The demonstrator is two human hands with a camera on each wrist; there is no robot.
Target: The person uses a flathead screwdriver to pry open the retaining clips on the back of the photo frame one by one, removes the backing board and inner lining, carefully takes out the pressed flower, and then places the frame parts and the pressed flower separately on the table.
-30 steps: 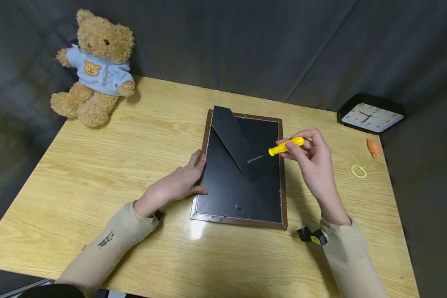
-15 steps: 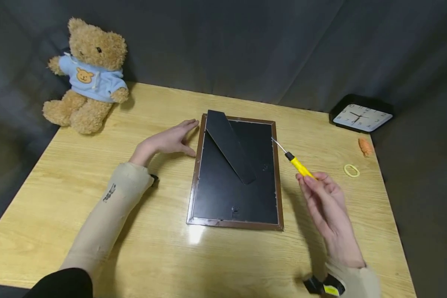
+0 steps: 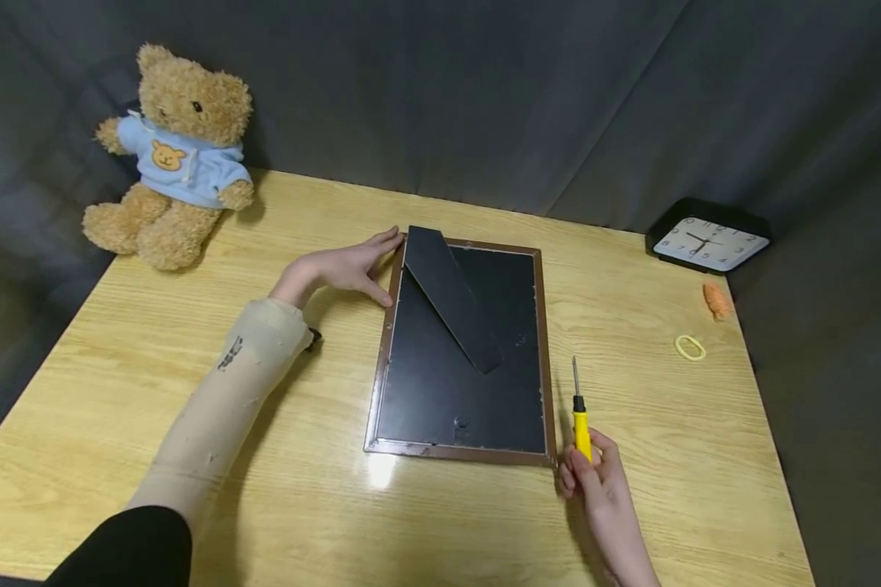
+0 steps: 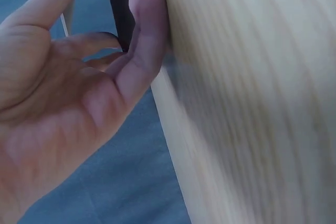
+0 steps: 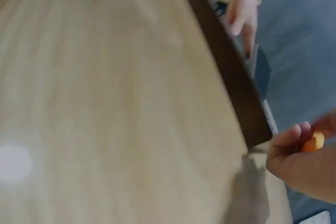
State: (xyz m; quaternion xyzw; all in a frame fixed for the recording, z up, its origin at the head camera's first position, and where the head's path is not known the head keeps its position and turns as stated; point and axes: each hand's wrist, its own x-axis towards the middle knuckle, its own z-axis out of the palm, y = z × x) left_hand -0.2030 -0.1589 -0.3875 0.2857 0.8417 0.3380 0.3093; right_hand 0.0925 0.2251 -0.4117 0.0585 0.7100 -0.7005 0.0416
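A picture frame (image 3: pixel 466 408) with a brown rim and black back lies face down on the table, its black stand (image 3: pixel 451 297) slanting across the back. My left hand (image 3: pixel 345 269) is at its upper left side, fingers spread, the thumb and fingertips against the rim; the left wrist view shows bent fingers (image 4: pixel 149 40) by the frame's corner. My right hand (image 3: pixel 605 505) grips a yellow-handled screwdriver (image 3: pixel 582 428), its metal shaft pointing away from me. Fingertips of that hand are close to the frame's lower right corner; whether they touch it I cannot tell.
A teddy bear (image 3: pixel 183 163) in a blue hoodie sits at the table's back left. At the right are a black clock (image 3: pixel 708 240), a small orange object (image 3: pixel 717 302) and a pale yellow ring (image 3: pixel 689 348). Dark curtains (image 3: pixel 440 98) hang behind the table (image 3: pixel 301 489).
My right hand has turned the screwdriver so its tip points away, and moved down to the frame's lower right corner. My left hand has moved up along the left side.
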